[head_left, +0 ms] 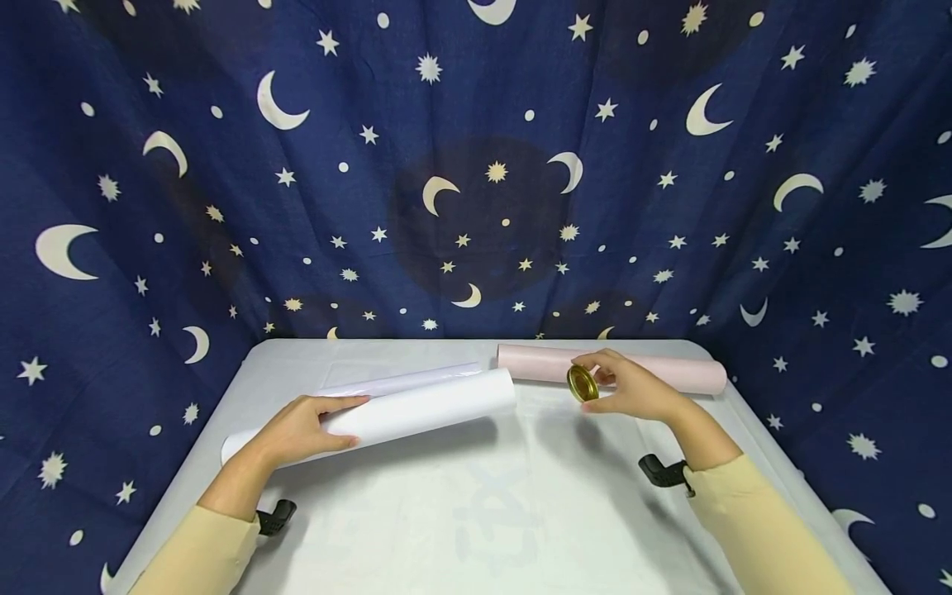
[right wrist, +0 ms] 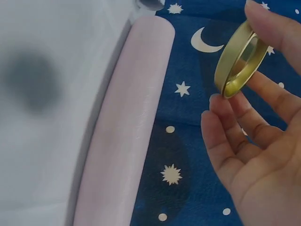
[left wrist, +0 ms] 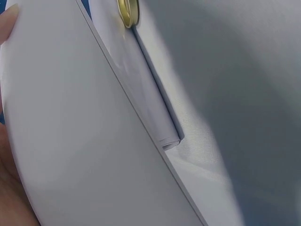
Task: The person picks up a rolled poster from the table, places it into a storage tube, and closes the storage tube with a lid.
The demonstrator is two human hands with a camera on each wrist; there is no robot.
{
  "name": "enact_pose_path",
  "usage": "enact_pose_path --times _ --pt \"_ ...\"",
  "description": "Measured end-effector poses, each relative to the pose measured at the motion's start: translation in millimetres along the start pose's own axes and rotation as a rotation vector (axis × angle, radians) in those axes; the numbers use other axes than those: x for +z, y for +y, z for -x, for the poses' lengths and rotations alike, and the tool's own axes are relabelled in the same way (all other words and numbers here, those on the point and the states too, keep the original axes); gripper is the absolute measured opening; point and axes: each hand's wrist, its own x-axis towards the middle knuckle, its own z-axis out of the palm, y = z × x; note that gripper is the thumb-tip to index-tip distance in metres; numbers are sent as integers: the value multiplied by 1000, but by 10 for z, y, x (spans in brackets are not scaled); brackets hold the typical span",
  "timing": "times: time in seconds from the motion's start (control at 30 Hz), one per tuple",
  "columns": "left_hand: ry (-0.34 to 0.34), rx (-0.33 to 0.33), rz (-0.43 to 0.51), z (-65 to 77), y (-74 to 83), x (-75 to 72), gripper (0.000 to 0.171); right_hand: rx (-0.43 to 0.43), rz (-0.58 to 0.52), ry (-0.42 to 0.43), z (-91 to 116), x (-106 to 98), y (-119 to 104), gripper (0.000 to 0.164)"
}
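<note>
My left hand [head_left: 293,434] grips a thick white paper roll [head_left: 439,406] near its left part, fingers over the top and thumb along the front. The roll slants up to the right, with a shadow below it; it fills much of the left wrist view. Behind it lies a thinner pale lavender roll [head_left: 409,381], whose end shows in the left wrist view. My right hand [head_left: 632,388] pinches a shiny gold ring [right wrist: 228,61], like a narrow roll of tape, between thumb and fingertips. In the head view the gold ring overlaps a pale pink roll [head_left: 673,373].
The pink roll lies along the back right of the white-covered table [head_left: 446,512]. A dark blue curtain [head_left: 506,107] with moons and stars surrounds the table's back and sides. A black wrist mount [head_left: 662,471] sticks out from the right sleeve, another [head_left: 277,516] from the left.
</note>
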Motion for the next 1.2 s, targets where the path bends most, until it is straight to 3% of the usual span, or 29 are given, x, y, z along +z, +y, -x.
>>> enact_pose_path --times 0.43,0.97,1.2 --pt "1 -1 4 -18 15 21 65 -51 -133 -28 -122 27 -126 73" --pt "-1 -4 14 -32 15 56 64 -93 -377 -86 -357 296 -82 72" --pt "-5 1 32 -33 33 64 64 -74 -437 -127 -400 401 -118 71"
